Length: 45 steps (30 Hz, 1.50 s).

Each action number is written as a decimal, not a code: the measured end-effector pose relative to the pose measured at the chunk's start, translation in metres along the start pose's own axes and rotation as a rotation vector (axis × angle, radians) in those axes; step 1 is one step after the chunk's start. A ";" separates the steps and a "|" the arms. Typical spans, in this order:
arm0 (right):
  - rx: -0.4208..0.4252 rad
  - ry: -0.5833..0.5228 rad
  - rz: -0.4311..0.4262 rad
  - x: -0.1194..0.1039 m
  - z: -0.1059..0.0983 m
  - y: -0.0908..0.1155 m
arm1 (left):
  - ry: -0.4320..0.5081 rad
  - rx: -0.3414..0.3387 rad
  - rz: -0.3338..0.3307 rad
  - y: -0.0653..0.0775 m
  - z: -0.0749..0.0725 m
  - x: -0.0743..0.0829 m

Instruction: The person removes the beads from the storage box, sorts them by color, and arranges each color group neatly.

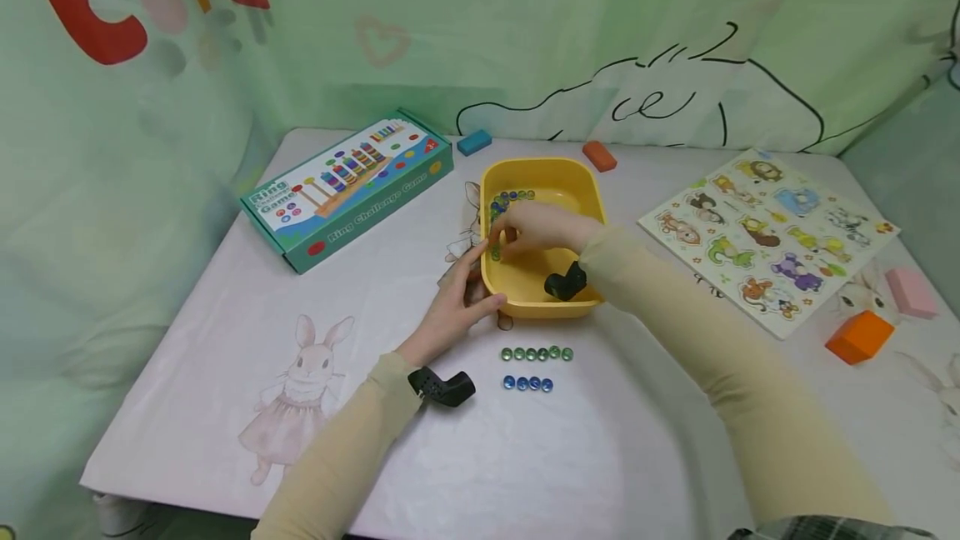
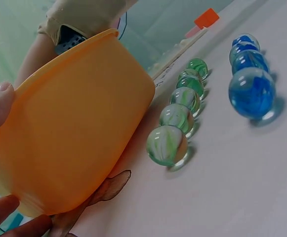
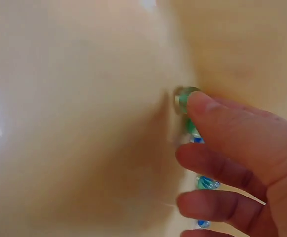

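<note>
A yellow plastic tub (image 1: 540, 307) stands on the table, tilted toward the left hand in the left wrist view. The left hand (image 1: 453, 294) grips its left side, thumb near the rim and fingers lower on the wall. Inside the tub, the right hand (image 1: 543, 227) pinches a green marble (image 3: 184, 100) at the left wall, thumb on it and index finger mostly hidden. More green and blue marbles (image 1: 513, 197) lie along the tub's far left edge. In front of the tub are a row of green marbles (image 1: 531, 354) and a row of blue marbles (image 1: 522, 384).
A Ring Challenge Game box (image 1: 352, 190) lies at the back left. Behind the tub are a blue block (image 1: 474, 142) and a red-orange block (image 1: 599, 157). An animal puzzle board (image 1: 772, 240), an orange block (image 1: 859, 337) and a pink block (image 1: 911, 292) lie to the right.
</note>
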State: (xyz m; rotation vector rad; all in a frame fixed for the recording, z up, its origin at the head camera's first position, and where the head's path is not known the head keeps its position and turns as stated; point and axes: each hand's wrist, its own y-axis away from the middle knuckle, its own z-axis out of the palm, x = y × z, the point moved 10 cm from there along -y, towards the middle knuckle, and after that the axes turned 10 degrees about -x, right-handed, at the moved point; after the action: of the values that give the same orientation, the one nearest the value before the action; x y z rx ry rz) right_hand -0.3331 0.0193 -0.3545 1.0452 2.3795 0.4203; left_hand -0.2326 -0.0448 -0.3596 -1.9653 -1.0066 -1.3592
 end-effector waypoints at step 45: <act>0.410 -0.109 -0.078 -0.026 -0.007 0.127 | 0.021 0.041 0.017 -0.009 0.002 -0.029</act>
State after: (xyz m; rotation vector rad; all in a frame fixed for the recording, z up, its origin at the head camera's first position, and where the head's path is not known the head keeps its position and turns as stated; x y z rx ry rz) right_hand -0.2468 0.0826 -0.2816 1.1086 2.4518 -0.1587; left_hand -0.2449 -0.0461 -0.3869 -1.9219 -0.9977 -1.3370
